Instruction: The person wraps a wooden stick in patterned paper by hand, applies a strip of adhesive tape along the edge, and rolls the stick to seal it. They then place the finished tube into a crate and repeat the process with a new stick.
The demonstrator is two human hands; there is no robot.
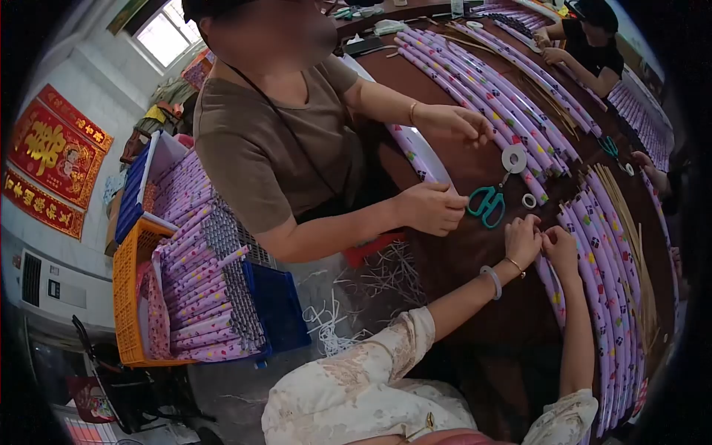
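My left hand (523,242), with a bangle and a bracelet on its wrist, and my right hand (561,251) meet at the table's near side. Fingers of both are pinched together at the upper end of a purple patterned tube (549,285). The exact grip point is partly hidden by the fingers. Just beyond my hands lie a small white tape roll (529,200) and teal-handled scissors (487,206). A larger white tape roll (513,159) is farther off. To the right is a row of similar purple tubes (604,297).
Opposite, a person in a brown shirt bends over a purple sheet (419,154). More tubes (482,89) and thin brown strips (630,245) cover the brown table (463,267). An orange crate (127,297) of tubes and white scraps (386,271) are on the floor. Others work at the far right.
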